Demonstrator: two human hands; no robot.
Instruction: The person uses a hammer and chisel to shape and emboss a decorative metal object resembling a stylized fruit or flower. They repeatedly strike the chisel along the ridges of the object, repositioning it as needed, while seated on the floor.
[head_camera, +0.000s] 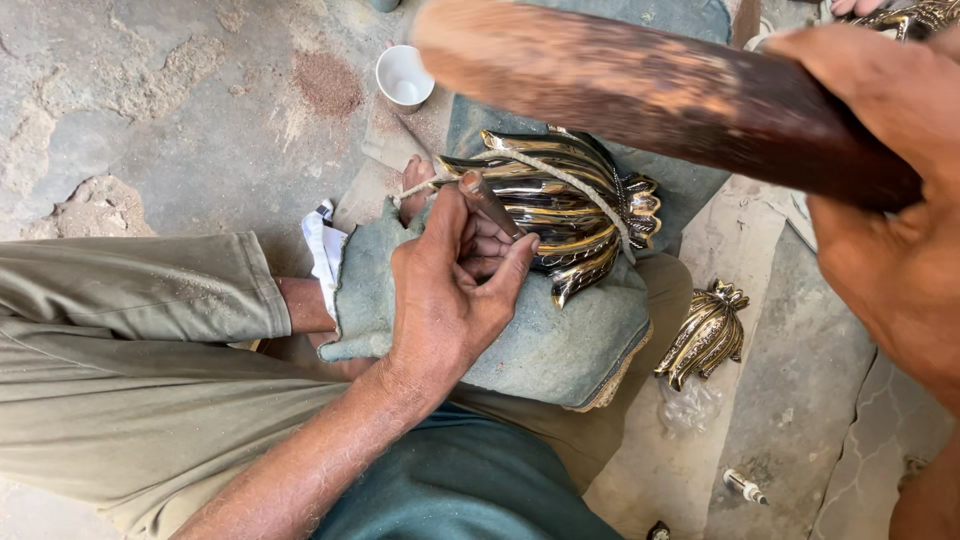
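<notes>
A shiny ribbed brass ornament (560, 205), shaped like a lotus bud, lies on a grey-green cloth pad (560, 340) over my legs, tied down by a pale cord (570, 180). My left hand (455, 285) pinches a thin metal chisel (490, 200), its tip resting on the ornament's left side. My right hand (885, 200) grips a thick dark wooden mallet (640, 85), raised above the ornament and close to the camera. My bare toes (415, 180) press on the cord at the pad's left edge.
A second brass ornament (705, 335) lies on the stone floor to the right, beside a clear plastic wrap (688, 405). A small white cup (403, 75) stands at the top. A white rag (325, 245) is tucked by my knee. A small tool (745, 487) lies lower right.
</notes>
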